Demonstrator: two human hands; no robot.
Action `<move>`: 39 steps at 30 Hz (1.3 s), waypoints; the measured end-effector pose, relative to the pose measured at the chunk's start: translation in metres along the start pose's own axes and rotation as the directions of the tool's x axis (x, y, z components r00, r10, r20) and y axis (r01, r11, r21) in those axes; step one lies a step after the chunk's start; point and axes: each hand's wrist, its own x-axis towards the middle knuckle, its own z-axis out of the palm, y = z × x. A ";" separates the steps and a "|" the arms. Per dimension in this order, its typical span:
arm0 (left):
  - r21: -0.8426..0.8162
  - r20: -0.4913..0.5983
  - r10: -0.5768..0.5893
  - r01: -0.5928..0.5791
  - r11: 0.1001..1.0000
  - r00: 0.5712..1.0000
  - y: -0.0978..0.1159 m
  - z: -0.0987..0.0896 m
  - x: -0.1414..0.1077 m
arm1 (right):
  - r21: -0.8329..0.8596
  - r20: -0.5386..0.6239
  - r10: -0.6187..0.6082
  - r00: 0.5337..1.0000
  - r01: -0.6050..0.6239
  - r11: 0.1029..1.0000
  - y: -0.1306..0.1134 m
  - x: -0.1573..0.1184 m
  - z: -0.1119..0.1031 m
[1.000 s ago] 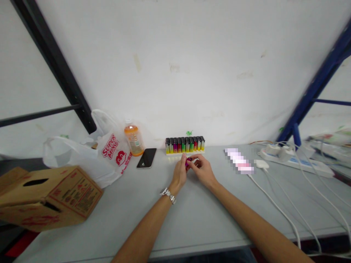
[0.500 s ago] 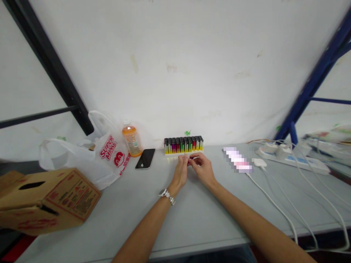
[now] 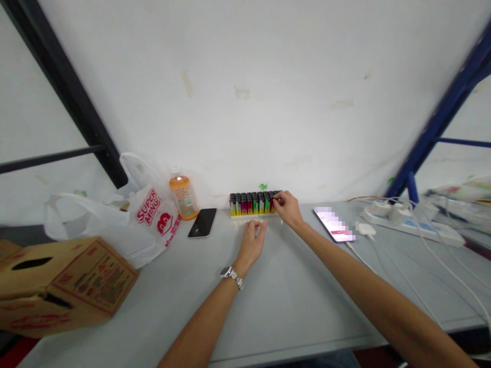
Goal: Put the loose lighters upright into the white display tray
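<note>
Rows of colourful lighters [image 3: 251, 203] with black tops stand upright in a pale tray [image 3: 249, 217] against the wall. At the tray's right end, my right hand [image 3: 288, 207] has its thumb and fingers pinched at a red lighter [image 3: 272, 205]. My left hand [image 3: 253, 239], with a watch [image 3: 227, 272] and bracelet on its wrist, rests just in front of the tray. Its thumb and fingers are apart, and nothing shows between them.
A black phone [image 3: 202, 223] and an orange drink bottle [image 3: 184, 197] lie left of the tray, the bottle upright. Further left are a plastic bag [image 3: 149, 220] and a cardboard box [image 3: 76, 281]. On the right are a lit phone [image 3: 333, 225], cables and a power strip [image 3: 418, 227].
My hands, earlier together in front of the tray around a small dark thing, have parted. My right hand moved up to the tray's right end; my left hand opened.
</note>
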 end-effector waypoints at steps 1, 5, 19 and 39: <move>0.003 0.000 0.006 -0.006 1.000 1.000 0.000 0.000 0.000 | -0.010 0.014 -0.013 1.000 0.013 1.000 0.000 0.002 0.002; 0.016 -0.006 0.029 -0.029 0.999 1.000 -0.002 0.000 0.001 | -0.023 0.045 -0.023 0.999 0.024 0.999 -0.001 0.006 0.005; 0.074 0.038 0.039 -0.042 0.996 0.999 0.000 -0.002 0.000 | -0.114 0.080 0.020 0.997 -0.011 0.993 0.001 0.006 0.007; 0.758 0.195 0.329 -0.355 0.547 0.924 0.019 -0.035 0.055 | -0.531 0.276 -0.093 0.957 0.233 0.815 -0.012 -0.010 0.002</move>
